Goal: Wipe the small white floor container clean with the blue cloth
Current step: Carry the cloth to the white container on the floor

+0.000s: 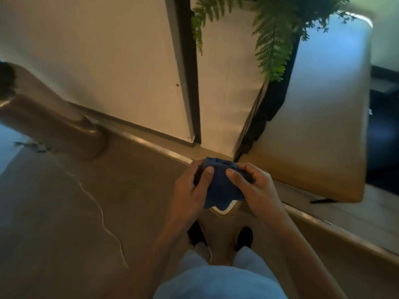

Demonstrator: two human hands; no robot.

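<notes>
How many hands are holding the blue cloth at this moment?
2. The left hand grips the left side of the blue cloth, and the right hand grips its right side.

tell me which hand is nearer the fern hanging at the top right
Right. The right hand grips the blue cloth on the side below the fern; the left hand grips the cloth's other side, farther from the fern.

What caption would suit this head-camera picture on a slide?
Both hands, left and right, bunch a blue cloth above a small white container on the floor.
</notes>
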